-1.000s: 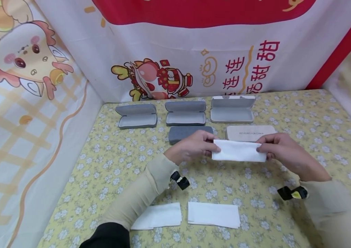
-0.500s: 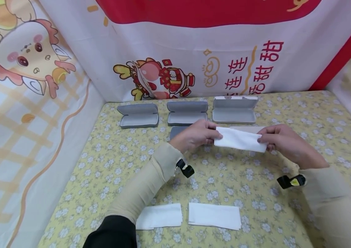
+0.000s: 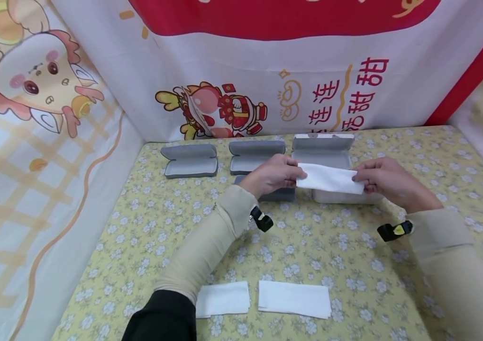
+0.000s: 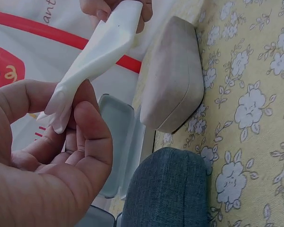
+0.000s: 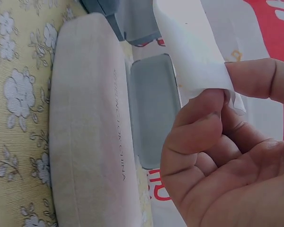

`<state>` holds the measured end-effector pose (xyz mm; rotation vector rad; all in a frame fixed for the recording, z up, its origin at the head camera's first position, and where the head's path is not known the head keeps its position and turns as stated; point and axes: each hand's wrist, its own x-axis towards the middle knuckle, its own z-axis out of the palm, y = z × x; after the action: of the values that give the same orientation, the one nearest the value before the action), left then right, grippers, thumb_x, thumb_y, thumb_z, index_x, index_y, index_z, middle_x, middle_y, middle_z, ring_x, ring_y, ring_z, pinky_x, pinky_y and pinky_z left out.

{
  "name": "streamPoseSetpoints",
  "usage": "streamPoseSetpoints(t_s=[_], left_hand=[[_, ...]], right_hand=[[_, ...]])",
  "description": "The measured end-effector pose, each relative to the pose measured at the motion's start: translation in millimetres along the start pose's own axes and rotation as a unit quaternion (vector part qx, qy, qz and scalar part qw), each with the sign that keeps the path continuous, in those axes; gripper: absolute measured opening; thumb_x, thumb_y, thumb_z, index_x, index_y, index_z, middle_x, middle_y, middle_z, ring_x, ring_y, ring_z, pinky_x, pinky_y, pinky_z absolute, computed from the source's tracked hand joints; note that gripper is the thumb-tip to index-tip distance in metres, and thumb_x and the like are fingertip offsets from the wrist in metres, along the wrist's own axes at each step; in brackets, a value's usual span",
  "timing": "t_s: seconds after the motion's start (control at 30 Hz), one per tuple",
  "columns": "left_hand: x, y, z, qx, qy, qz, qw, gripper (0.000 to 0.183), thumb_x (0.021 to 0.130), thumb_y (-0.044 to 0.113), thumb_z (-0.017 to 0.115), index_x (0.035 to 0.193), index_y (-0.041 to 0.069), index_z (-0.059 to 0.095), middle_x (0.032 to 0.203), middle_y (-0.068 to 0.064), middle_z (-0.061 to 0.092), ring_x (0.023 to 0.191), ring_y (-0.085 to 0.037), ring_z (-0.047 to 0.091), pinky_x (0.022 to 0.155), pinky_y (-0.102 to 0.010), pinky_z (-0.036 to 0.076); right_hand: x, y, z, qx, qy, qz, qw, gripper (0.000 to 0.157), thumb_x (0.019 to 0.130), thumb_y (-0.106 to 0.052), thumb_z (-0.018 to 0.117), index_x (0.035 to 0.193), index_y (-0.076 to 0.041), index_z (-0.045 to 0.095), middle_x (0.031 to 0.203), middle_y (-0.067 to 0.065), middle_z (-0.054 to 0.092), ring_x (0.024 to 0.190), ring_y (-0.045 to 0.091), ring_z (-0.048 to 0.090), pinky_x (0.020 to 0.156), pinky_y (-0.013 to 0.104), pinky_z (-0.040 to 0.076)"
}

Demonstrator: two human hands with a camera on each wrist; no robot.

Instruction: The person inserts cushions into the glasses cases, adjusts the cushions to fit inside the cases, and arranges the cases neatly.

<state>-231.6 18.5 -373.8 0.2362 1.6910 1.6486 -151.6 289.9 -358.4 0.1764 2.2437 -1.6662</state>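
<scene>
A folded white cloth (image 3: 330,178) is held up between both hands, above the closed cases. My left hand (image 3: 273,175) pinches its left end between thumb and fingers, and my right hand (image 3: 384,182) pinches the right end. Below it lies a closed beige glasses case (image 5: 92,123), partly hidden by the cloth in the head view. A closed dark blue-grey glasses case (image 4: 166,189) sits beneath my left hand. Behind it stands a beige-rimmed glasses case (image 3: 322,158) with its lid up, its front partly covered by the cloth.
Two grey glasses cases, one at the far left (image 3: 191,166) and one in the middle (image 3: 245,163), stand with lids raised. Two folded white cloths, a left one (image 3: 224,299) and a right one (image 3: 294,298), lie near the front on the flowered tablecloth (image 3: 173,232). Printed curtains border the table.
Both hands have lifted the white cloth upward and farther back, from in front of the closed cases to over them. Both hands keep their grip.
</scene>
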Motion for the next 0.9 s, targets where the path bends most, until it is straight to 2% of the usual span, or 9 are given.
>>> streamPoseSetpoints(t_s=[0.07, 0.13, 0.37, 0.53, 0.73, 0.83, 0.9], left_hand=[[3.5, 1.0, -0.3, 0.001, 0.006, 0.002, 1.0, 0.026, 0.095, -0.004, 0.065, 0.121, -0.006, 0.067, 0.102, -0.013, 0.067, 0.079, -0.021, 0.063, 0.083, -0.043, 0.049], [6.8, 1.8, -0.8, 0.004, 0.011, 0.007, 0.9999, 0.023, 0.095, -0.004, 0.065, 0.118, -0.007, 0.067, 0.1, -0.012, 0.067, 0.078, -0.02, 0.062, 0.084, -0.044, 0.049], [17.8, 6.0, -3.2, 0.011, 0.05, 0.032, 0.9982, 0.02, 0.094, -0.002, 0.067, 0.114, -0.001, 0.067, 0.099, -0.011, 0.067, 0.076, -0.019, 0.061, 0.094, -0.053, 0.047], [27.5, 8.4, -4.6, 0.02, 0.088, 0.031, 0.9954, 0.02, 0.093, 0.001, 0.069, 0.113, 0.001, 0.067, 0.089, -0.009, 0.064, 0.068, -0.018, 0.056, 0.091, -0.052, 0.047], [39.4, 9.3, -2.0, 0.03, 0.149, 0.032, 0.9879, 0.021, 0.09, 0.003, 0.074, 0.111, 0.001, 0.069, 0.083, -0.007, 0.066, 0.062, -0.016, 0.056, 0.075, -0.045, 0.046], [45.9, 8.1, 0.7, 0.03, 0.18, 0.042, 0.9822, 0.02, 0.089, 0.004, 0.076, 0.108, 0.0, 0.071, 0.081, -0.007, 0.067, 0.061, -0.016, 0.056, 0.07, -0.042, 0.044], [50.0, 6.4, 2.1, 0.031, 0.203, 0.051, 0.9774, 0.02, 0.088, 0.003, 0.076, 0.107, 0.001, 0.071, 0.081, -0.006, 0.067, 0.062, -0.016, 0.057, 0.072, -0.043, 0.048]], right_hand=[[5, 0, -2.6, 0.007, -0.002, 0.001, 1.0, 0.011, 0.098, -0.01, 0.063, 0.093, -0.002, 0.068, 0.081, 0.002, 0.053, 0.066, 0.014, 0.049, 0.065, 0.032, 0.052], [9, 0, -6.0, 0.01, -0.003, 0.001, 1.0, 0.011, 0.098, -0.01, 0.063, 0.089, -0.004, 0.068, 0.076, 0.001, 0.052, 0.064, 0.014, 0.049, 0.064, 0.032, 0.051], [31, -8, -14.4, -0.014, 0.014, -0.004, 1.0, 0.013, 0.097, -0.012, 0.064, 0.086, -0.006, 0.069, 0.078, 0.002, 0.052, 0.067, 0.015, 0.048, 0.064, 0.032, 0.049], [46, -12, -19.0, -0.021, 0.026, 0.003, 0.999, 0.01, 0.096, -0.012, 0.064, 0.094, -0.002, 0.068, 0.078, 0.003, 0.051, 0.069, 0.016, 0.047, 0.066, 0.033, 0.048], [62, -15, -20.0, -0.039, 0.04, 0.018, 0.998, 0.024, 0.097, -0.017, 0.063, 0.109, 0.004, 0.062, 0.086, 0.003, 0.05, 0.074, 0.016, 0.048, 0.07, 0.032, 0.049], [66, -15, -20.0, -0.034, 0.055, 0.023, 0.998, 0.017, 0.095, -0.016, 0.063, 0.1, 0.0, 0.063, 0.084, 0.003, 0.05, 0.073, 0.016, 0.049, 0.07, 0.031, 0.049], [69, -13, -20.1, -0.025, 0.065, 0.023, 0.997, 0.012, 0.094, -0.014, 0.064, 0.09, -0.003, 0.063, 0.081, 0.002, 0.05, 0.071, 0.016, 0.049, 0.068, 0.031, 0.05]])
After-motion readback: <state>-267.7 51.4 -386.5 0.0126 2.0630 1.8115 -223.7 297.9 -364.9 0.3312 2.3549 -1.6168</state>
